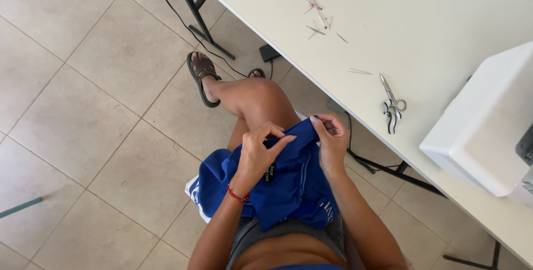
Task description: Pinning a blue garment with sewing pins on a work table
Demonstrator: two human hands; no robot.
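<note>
Tiled floor (83,109) fills the left side, seen from above by a seated person looking down at their own lap. A sandalled foot (201,78) rests on the tiles, with a black cable (183,25) running past it under the table. Bunched blue fabric (288,186) lies across the person's thighs (a small dark label is sewn to it). The left hand (256,156), a red cord around its wrist, pinches the cloth's upper edge, fingers curled tight on a fold. Just beside it, the right hand (331,142) grips the same edge, thumb and fingertips closed narrowly on the fabric near the knee. Further right, a pale table (433,31) slants across the view. Scattered pins (317,14) lie on it near the top, small metal scissors (392,106) lie farther down, and a white sewing machine (483,125) sits at the far right edge.
</note>
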